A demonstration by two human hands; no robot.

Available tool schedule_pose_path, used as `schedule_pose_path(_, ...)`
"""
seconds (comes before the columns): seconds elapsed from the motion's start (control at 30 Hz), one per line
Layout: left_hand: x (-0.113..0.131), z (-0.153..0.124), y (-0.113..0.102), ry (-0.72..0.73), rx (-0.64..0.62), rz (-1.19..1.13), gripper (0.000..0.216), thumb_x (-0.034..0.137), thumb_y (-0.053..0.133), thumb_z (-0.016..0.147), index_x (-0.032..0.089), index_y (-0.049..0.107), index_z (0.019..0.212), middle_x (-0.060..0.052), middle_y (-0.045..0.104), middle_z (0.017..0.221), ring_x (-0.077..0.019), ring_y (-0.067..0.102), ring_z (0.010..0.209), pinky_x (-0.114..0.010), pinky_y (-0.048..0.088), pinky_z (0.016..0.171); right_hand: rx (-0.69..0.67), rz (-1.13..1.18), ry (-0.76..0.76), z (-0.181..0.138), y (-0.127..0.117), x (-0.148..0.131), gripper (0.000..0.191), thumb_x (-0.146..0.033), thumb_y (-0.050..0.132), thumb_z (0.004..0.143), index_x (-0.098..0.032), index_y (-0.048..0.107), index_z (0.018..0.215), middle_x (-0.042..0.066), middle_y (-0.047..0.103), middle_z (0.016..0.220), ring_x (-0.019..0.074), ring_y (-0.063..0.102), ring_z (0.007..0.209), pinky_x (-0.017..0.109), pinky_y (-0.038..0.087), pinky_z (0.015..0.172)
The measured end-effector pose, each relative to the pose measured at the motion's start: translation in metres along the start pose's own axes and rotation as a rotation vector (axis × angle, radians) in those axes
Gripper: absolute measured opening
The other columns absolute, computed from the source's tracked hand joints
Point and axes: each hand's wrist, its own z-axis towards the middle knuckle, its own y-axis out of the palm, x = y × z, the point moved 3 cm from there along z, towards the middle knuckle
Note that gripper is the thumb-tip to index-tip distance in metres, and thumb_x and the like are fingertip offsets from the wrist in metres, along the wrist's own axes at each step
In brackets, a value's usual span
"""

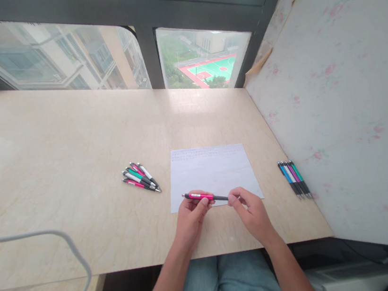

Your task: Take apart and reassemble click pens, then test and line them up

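Two hands hold one pink pen (202,196) level over a sheet of paper (212,169): left hand (191,217) fingers pinch its barrel, right hand (251,212) fingers grip its dark tip. Several pens (140,177) wait left on the surface (58,173); four pens (294,178) lie right.

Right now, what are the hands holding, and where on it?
A pink pen: left hand grips its pink barrel, right hand pinches the dark tip end.
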Motion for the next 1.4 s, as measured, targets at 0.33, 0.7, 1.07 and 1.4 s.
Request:
schedule_pose_path(0.33, 0.000, 0.000, -0.001, -0.002, 0.001, -0.012, 0.015, 0.025, 0.077, 0.078, 0.016, 0.071, 0.089, -0.004, 0.071, 0.088, -0.0126, 0.063, 0.080, -0.024, 0.048, 0.077, 0.037, -0.082, -0.067, 0.000, 0.003, -0.003, 0.025, -0.035, 0.048, 0.098, -0.020, 0.058, 0.081, 0.000, 0.059, 0.073, 0.0151, 0.056, 0.070, 0.025, 0.042, 0.067)
schedule_pose_path(0.7, 0.003, -0.002, 0.002, 0.035, -0.032, 0.052, 0.015, 0.026, 0.078, 0.077, 0.016, 0.072, 0.088, -0.004, 0.070, 0.086, -0.0128, 0.061, 0.077, -0.026, 0.047, 0.079, 0.091, -0.158, -0.026, -0.004, 0.011, 0.005, 0.041, -0.039, 0.040, 0.099, -0.021, 0.037, 0.063, -0.005, 0.037, 0.057, 0.0115, 0.038, 0.054, 0.026, 0.028, 0.054)
schedule_pose_path(1.07, 0.002, -0.002, 0.001, 0.052, -0.012, 0.029, 0.016, 0.027, 0.076, 0.079, 0.017, 0.070, 0.089, -0.003, 0.066, 0.085, -0.0136, 0.059, 0.078, -0.027, 0.047, 0.077, -0.091, 0.174, 0.155, -0.005, 0.011, 0.016, 0.052, -0.052, 0.034, 0.100, -0.018, 0.058, 0.070, 0.002, 0.058, 0.063, 0.0146, 0.052, 0.060, 0.027, 0.040, 0.060)
schedule_pose_path(1.4, 0.004, -0.003, 0.004, 0.014, 0.031, -0.010, 0.025, 0.031, 0.078, 0.076, 0.017, 0.070, 0.094, -0.002, 0.063, 0.083, -0.0125, 0.057, 0.075, -0.026, 0.048, 0.073, -0.069, 0.060, 0.175, 0.000, 0.004, 0.014, 0.037, -0.049, 0.049, 0.095, -0.018, 0.068, 0.094, 0.002, 0.065, 0.069, 0.0176, 0.061, 0.069, 0.028, 0.048, 0.066)
